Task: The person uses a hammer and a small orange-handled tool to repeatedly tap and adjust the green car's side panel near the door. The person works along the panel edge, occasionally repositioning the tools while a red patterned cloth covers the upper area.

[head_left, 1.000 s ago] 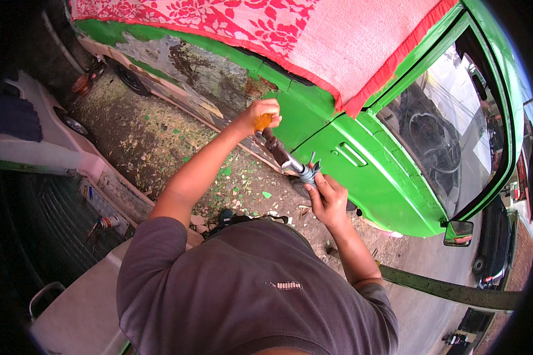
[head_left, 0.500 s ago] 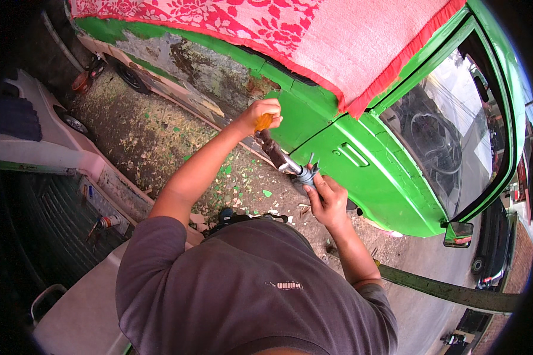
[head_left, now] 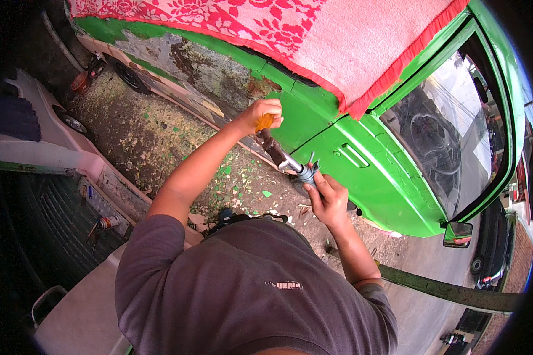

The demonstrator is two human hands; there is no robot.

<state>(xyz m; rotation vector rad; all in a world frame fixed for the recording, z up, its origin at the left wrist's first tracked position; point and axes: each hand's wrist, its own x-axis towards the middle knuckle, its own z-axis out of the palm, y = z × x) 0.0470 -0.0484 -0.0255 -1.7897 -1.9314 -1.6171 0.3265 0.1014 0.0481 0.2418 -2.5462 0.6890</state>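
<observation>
- Left hand point(head_left: 263, 112), near the middle of the frame and a little above centre, is clenched around the amber grip of a long tool point(head_left: 273, 149)
- Long axis of the tool runs on a slant, from the amber grip at its upper-left end down to a grey part at its lower-right end, with a dark brown stretch and a silver section between; a thin prong sticks up beside the grey part
- Right hand point(head_left: 328, 200), lower and right of the left one, grasps the grey end, thumb lying along the near side
- At the left edge, a dark cloth point(head_left: 16, 121) lies on pale bodywork, with a dark ridged surface point(head_left: 41, 219) below it and a small can point(head_left: 108, 222) at the right edge of that surface
- Upper left, a reddish container point(head_left: 80, 83) stands by ground point(head_left: 160, 130) strewn with pale and green flakes
- Across the top and right, a green vehicle point(head_left: 391, 195) shows worn, patchy paint left of its door; a pink and red towel point(head_left: 361, 53) drapes over it
- Right of the door, a side mirror point(head_left: 458, 234) juts out, and a dark car point(head_left: 493, 239) stands near the right edge
</observation>
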